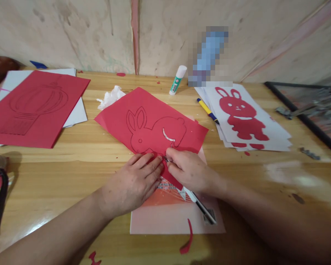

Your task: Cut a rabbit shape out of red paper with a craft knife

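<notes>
Well, left hand (135, 180) lies flat on red paper (157, 129) — right grip (191, 169) closed around craft knife (204, 209).

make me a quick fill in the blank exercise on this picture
1. While the right hand holds a slim tool, the left hand presses on a sheet coloured ____.
2. The animal outline on that sheet shows ____ ears.
3. In the picture, the glue stick stands to the ____ of the red cutout.

Missing words: red; two; left.
</notes>
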